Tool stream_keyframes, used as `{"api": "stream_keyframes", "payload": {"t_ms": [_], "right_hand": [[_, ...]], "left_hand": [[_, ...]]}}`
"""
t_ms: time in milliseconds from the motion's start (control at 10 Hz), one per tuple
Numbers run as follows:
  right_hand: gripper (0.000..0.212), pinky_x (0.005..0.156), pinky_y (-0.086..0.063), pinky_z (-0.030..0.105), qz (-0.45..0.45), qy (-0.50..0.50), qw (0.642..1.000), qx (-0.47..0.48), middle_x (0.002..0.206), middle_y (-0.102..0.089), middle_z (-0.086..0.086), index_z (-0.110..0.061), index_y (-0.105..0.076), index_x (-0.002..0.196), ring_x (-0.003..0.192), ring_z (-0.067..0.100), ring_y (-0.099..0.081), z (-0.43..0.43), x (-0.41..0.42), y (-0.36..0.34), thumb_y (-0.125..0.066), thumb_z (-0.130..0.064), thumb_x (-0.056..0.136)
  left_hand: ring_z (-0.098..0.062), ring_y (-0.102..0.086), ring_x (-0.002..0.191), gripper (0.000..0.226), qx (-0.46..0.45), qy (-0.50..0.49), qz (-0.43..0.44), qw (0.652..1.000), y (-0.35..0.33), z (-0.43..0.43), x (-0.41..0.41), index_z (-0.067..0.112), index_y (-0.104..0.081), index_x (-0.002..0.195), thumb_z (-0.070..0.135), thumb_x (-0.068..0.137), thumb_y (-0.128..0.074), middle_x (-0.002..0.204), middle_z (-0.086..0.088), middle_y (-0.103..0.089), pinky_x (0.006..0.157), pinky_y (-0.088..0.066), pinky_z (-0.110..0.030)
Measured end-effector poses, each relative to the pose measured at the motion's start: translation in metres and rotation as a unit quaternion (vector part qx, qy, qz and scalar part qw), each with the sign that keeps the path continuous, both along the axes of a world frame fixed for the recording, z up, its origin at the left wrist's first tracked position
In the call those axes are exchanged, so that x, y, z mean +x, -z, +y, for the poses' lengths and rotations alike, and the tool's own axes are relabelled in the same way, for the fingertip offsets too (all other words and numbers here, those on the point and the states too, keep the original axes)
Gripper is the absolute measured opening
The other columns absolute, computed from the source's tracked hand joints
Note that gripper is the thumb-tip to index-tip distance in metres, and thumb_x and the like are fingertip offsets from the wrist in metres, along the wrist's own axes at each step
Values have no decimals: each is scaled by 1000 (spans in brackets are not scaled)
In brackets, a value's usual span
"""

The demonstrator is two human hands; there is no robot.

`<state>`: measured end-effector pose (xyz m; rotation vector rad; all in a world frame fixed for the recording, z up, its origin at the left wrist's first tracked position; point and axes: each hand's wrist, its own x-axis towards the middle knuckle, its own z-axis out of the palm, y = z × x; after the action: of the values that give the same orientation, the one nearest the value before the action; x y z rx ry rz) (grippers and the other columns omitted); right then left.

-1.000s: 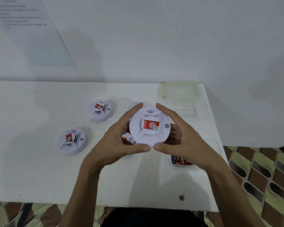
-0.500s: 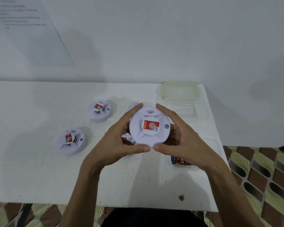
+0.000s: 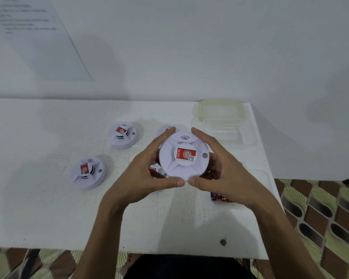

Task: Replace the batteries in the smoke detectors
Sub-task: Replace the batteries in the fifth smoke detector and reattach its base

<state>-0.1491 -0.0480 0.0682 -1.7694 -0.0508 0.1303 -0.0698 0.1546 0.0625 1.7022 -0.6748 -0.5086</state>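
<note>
A: Fingers (image 3: pixel 162 138)?
B: Both sets curled round the detector (image 3: pixel 183 156) rim. Left hand (image 3: pixel 141 174) and right hand (image 3: pixel 227 174) each grip a side, thumbs almost meeting at the near edge. It's face up and looks lifted off the surface (image 3: pixel 38 198).
A: Step?
B: Opening it, I'd say. Cover's on and no battery bay shows. The next move probably needs opposing twists, or a flip to the back.
A: Containers?
B: Tray (image 3: pixel 260 178) just right of the detector has batteries (image 3: pixel 220 197) in it, count hidden by the wrist. Tub (image 3: pixel 230 131) beyond-right is clear, with nothing I can make out inside. Greenish lid (image 3: pixel 222 110) sits past that.
A: Rest?
B: Loose detectors (image 3: pixel 123 134): two left of it, two partly hidden behind it.
</note>
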Motion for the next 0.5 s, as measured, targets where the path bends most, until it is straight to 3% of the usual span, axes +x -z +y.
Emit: {"api": "stream_keyframes", "payload": {"t_ms": [500], "right_hand": [[89, 86, -57, 46, -5, 1, 1000, -11, 132, -56, -18, -50, -30, 142, 112, 20, -62, -1, 0, 2, -77, -8, 80]], "left_hand": [[-8, -51, 122, 95, 3, 2, 0, 1000, 2, 0, 1, 40, -25, 143, 20, 69, -81, 139, 17, -47, 75, -53, -19]]}}
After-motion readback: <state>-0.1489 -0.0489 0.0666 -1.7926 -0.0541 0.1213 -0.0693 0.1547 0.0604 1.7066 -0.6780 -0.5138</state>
